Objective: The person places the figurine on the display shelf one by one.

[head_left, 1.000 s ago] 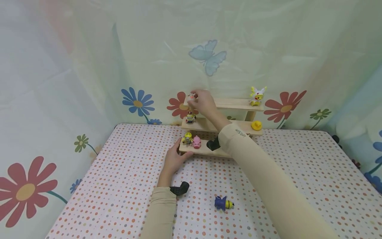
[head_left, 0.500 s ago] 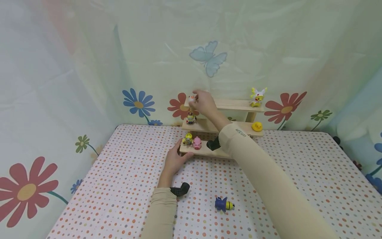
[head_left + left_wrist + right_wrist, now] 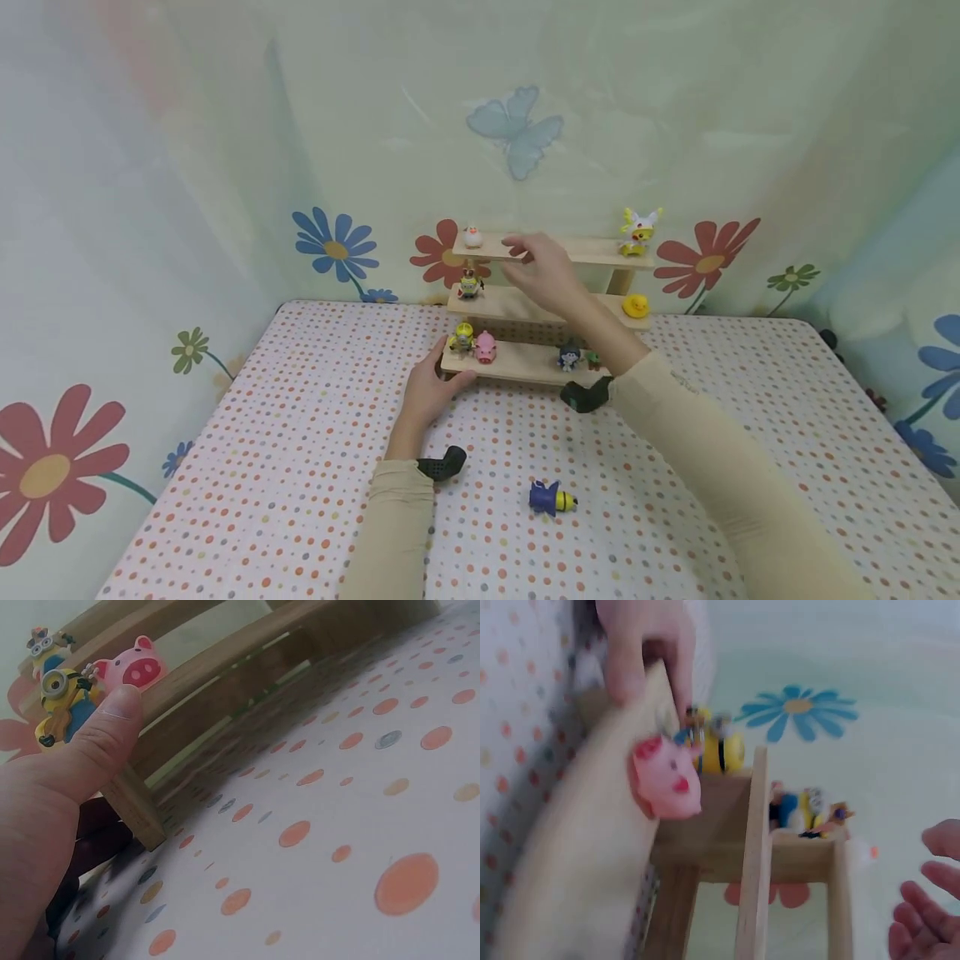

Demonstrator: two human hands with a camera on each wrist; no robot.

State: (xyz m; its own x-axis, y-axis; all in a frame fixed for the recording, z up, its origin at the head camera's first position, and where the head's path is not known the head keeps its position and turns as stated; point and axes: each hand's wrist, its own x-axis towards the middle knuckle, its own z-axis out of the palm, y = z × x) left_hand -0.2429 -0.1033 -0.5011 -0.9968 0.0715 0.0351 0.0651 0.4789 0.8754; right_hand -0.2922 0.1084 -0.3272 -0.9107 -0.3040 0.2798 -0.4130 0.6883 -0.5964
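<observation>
My left hand (image 3: 431, 390) grips the left end of a three-tier wooden shelf (image 3: 525, 360); the left wrist view shows its thumb (image 3: 105, 739) along the lowest board. Beside that thumb stand a Minion figure with a guitar (image 3: 67, 705) and a pink pig (image 3: 135, 666). In front of the top board hovers my right hand (image 3: 546, 271), fingers loosely bent, holding nothing. To its left a small white bird figure (image 3: 472, 237) stands at the top board's left end. Below that bird, a crowned Minion (image 3: 469, 285) occupies the middle board.
At the right ends are a white-and-yellow eared figure (image 3: 637, 233) on top and a yellow duck (image 3: 636, 306) on the middle board. A dark-haired figure (image 3: 568, 357) and a small green figure (image 3: 593, 360) stand lowest. A purple-clad Minion (image 3: 551, 498) lies on the dotted tablecloth (image 3: 315, 450).
My right hand has let go of the white bird and moved right, away from it. The bird now stands by itself on the top board. My left hand keeps its grip.
</observation>
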